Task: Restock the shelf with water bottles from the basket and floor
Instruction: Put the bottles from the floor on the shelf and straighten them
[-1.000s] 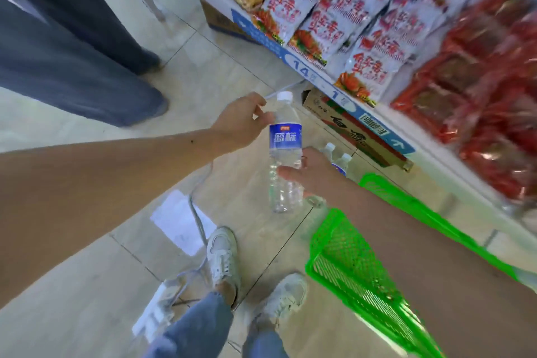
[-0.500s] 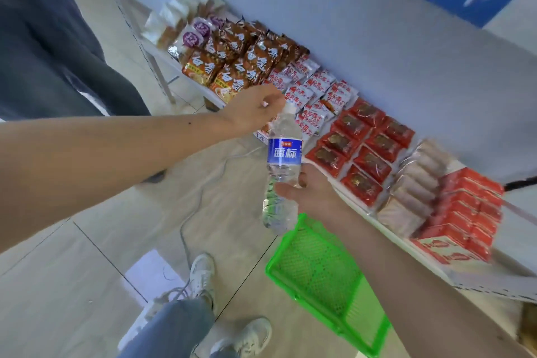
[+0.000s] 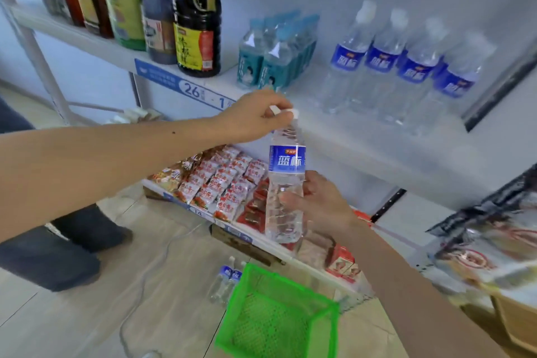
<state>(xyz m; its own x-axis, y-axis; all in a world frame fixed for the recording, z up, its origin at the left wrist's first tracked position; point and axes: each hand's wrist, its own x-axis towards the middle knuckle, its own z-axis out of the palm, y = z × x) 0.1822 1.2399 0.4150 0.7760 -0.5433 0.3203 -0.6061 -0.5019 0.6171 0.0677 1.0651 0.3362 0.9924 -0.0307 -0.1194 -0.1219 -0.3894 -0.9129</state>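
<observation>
Hands hold one water bottle [image 3: 286, 183] upright before the shelf [image 3: 363, 136]: left hand [image 3: 255, 118] pinching its cap, right hand [image 3: 322, 203] gripping its body. Below, the green basket [image 3: 279, 320] looks empty; two bottles [image 3: 226, 282] stand beside it.

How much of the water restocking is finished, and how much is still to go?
Done: four blue-label bottles already stand on the shelf. In hand: one water bottle, left hand on its cap, right hand around its body, not yet on the shelf. Left: at least two floor bottles beside the green basket, which looks empty.
</observation>
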